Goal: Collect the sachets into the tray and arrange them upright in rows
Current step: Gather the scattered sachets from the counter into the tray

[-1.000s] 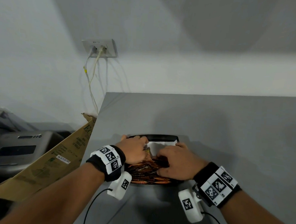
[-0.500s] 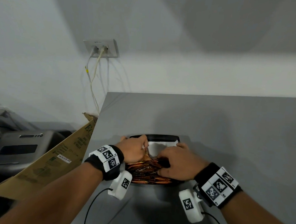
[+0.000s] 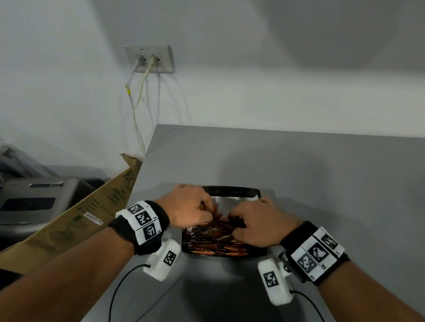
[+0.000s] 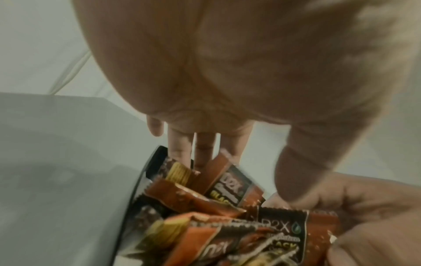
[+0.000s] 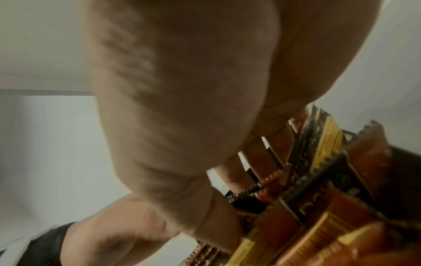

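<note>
Nearest, both wrists carried marker bands and white camera pods. The black tray sat on the grey table, its near part packed with brown-orange sachets standing on edge. Left hand reached into the tray's left side, fingers straight behind tilted sachets, thumb alongside; no clear grasp. Right hand curled over the sachets' right side, fingers tucked among them; hold uncertain. Beyond, a wall socket with two cords.
</note>
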